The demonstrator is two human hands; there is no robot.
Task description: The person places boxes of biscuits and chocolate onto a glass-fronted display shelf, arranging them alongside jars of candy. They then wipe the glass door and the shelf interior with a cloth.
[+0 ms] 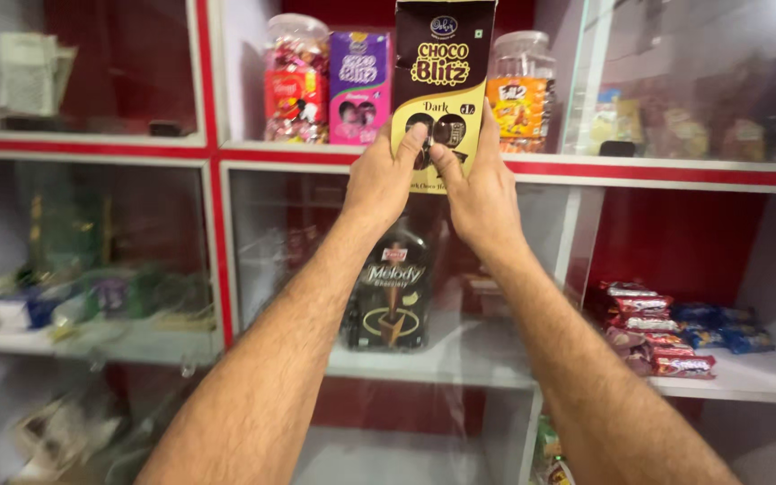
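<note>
Both hands were up: the left hand (386, 178) and right hand (482, 193) each grasped the bottom of one tall brown-and-yellow box (442, 85), thumbs pressed on its front, held upright at the top shelf (675, 167) edge. Left of the box stood one purple box (358, 88) and one candy jar (295, 81); right of it, a second jar (521, 94). Below the box sat one dark jar (392, 292). Low right lay a heap of red packets (648, 337), with open shelf room in front.
</note>
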